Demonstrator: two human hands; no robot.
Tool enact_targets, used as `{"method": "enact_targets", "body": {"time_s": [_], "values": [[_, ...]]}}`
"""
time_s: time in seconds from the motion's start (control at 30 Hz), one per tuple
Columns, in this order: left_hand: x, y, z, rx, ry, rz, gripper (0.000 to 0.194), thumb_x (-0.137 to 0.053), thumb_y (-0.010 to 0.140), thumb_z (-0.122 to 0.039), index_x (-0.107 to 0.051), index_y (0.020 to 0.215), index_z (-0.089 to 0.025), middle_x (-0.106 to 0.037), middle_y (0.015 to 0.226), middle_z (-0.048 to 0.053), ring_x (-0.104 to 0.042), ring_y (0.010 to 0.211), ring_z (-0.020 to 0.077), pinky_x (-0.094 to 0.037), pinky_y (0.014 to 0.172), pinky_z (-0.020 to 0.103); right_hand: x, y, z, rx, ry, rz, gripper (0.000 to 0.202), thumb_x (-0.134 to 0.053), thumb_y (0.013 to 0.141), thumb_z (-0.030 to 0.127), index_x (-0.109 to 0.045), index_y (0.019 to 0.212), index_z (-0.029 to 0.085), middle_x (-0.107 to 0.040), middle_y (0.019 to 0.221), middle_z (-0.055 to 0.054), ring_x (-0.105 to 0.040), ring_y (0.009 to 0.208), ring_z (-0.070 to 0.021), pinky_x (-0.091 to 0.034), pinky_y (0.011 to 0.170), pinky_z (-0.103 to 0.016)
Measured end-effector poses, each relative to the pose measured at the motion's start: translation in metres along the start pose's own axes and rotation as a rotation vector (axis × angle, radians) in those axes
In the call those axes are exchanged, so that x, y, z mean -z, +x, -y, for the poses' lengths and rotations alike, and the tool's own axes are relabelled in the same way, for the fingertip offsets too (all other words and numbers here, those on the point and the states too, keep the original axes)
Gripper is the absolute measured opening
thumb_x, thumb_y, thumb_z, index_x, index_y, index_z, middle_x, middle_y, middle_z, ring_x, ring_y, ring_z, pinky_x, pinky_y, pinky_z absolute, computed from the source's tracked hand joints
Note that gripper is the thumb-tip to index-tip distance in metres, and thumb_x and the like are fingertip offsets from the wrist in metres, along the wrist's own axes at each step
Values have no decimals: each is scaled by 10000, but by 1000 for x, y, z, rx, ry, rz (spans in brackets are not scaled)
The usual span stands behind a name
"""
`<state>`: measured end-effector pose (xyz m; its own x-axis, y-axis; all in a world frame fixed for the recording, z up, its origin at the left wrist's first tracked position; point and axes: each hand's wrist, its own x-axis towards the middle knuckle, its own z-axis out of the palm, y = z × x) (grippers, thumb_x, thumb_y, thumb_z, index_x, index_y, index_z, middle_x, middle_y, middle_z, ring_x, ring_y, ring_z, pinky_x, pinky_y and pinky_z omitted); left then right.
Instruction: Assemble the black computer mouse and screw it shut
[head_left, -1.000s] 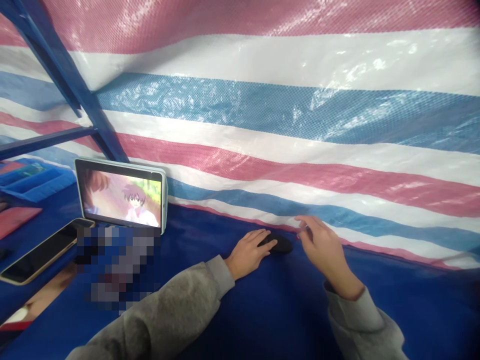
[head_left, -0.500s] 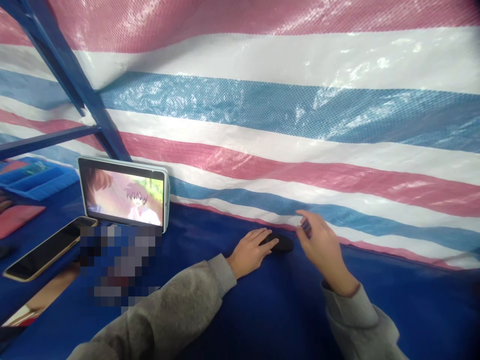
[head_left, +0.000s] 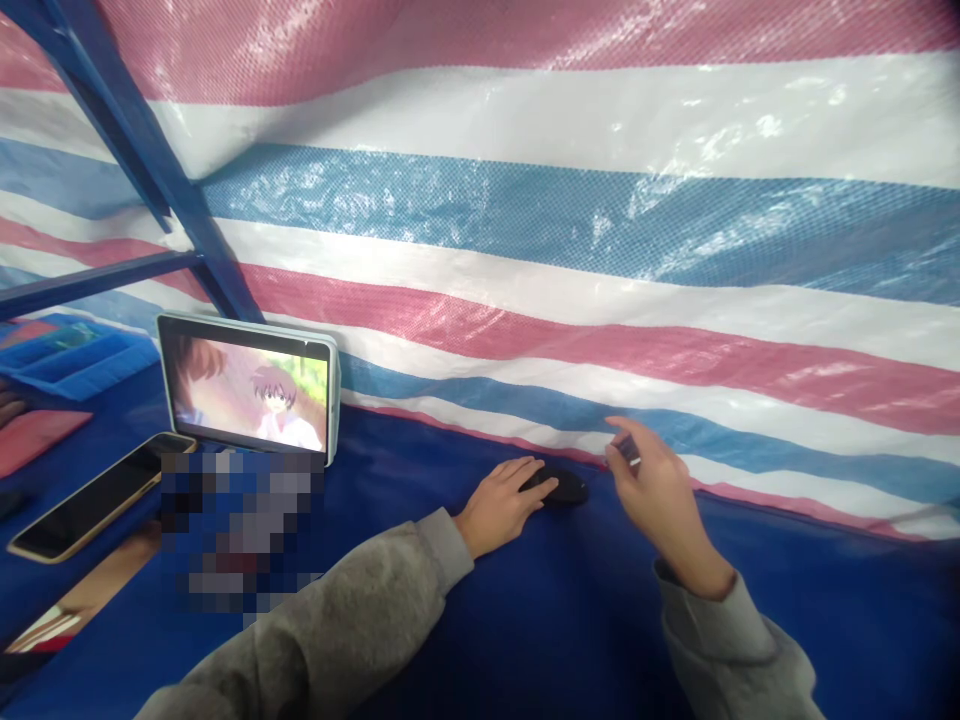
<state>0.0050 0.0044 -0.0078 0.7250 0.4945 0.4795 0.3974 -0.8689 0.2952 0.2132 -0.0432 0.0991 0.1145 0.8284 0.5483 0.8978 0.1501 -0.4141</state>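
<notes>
My left hand (head_left: 501, 508) lies over the left end of a black, oval computer mouse (head_left: 566, 487) on the blue table surface (head_left: 450, 640), its fingers pressed on it. Just right of the mouse, my right hand (head_left: 656, 495) is raised above the table with thumb and index finger curled. A small dark piece (head_left: 628, 455) with a pale glint shows between those fingers; its kind cannot be made out.
A tablet (head_left: 255, 390) playing a cartoon stands at the left. A phone (head_left: 101, 500) and a blue compartment tray (head_left: 82, 360) lie farther left, with a red flat item (head_left: 37, 440). A striped tarp (head_left: 525, 220) hangs behind, beside a blue metal frame (head_left: 150, 150).
My right hand has shifted slightly right, away from the mouse, with the small piece still between its fingers. My left hand and the mouse have stayed in place.
</notes>
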Motion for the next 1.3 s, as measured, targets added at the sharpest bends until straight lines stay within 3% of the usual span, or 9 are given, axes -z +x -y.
{"method": "enact_targets", "body": {"time_s": [0.17,0.4,0.53,0.67,0.93,1.1,1.2,1.3], "values": [[1,0,0,18,3,2,388,-500,985,-249,-502,1373,-249,-486,1433,97,-441,1345,238,-390,1113,425,8,0,2,-106,141,78,293,-511,875,318,-595,1136,214,-657,868,-38,-625,667,-171,-516,727,-338],[4,-1,3,47,-66,82,516,-556,954,-238,-400,1445,-269,-431,1474,99,-414,1364,252,-388,1110,432,18,-14,-5,-205,518,654,365,-634,814,433,-655,1104,212,-720,908,-54,-689,789,-200,-556,754,-336],[5,-2,6,104,-134,88,555,-559,943,-181,-387,1449,-333,-429,1459,75,-443,1333,249,-417,1082,427,7,-26,-13,-242,576,849,347,-672,785,423,-711,1044,196,-746,995,-75,-705,866,-227,-553,821,-360],[10,1,6,177,-231,62,515,-575,946,-214,-432,1422,-348,-483,1381,58,-538,1223,231,-454,1045,392,-8,-34,-21,-198,574,935,251,-663,789,341,-746,982,204,-753,998,-59,-697,920,-237,-533,857,-356],[16,7,9,273,-465,9,358,-524,983,-277,-496,1339,-269,-609,1263,42,-593,1157,195,-445,1053,340,-27,-53,4,43,227,885,178,-617,727,125,-704,828,243,-710,860,-8,-641,793,-194,-490,752,-323],[15,7,12,288,-411,44,325,-489,997,-298,-491,1319,-258,-610,1264,42,-573,1165,201,-420,1055,354,-31,-60,13,125,185,794,109,-623,790,175,-658,869,242,-672,865,-18,-620,857,-205,-493,782,-341],[18,8,14,285,-370,76,310,-429,1018,-329,-486,1314,-255,-608,1239,46,-561,1146,201,-412,1044,369,-34,-61,5,152,233,548,142,-542,898,286,-658,967,245,-663,971,-52,-612,964,-212,-492,883,-374],[20,9,15,276,-326,107,293,-384,1030,-336,-522,1270,-241,-609,1187,52,-553,1116,205,-412,1028,378,-46,-64,-13,136,193,248,272,-527,913,336,-627,1148,241,-597,1221,-97,-540,1178,-254,-429,1029,-447]]}}
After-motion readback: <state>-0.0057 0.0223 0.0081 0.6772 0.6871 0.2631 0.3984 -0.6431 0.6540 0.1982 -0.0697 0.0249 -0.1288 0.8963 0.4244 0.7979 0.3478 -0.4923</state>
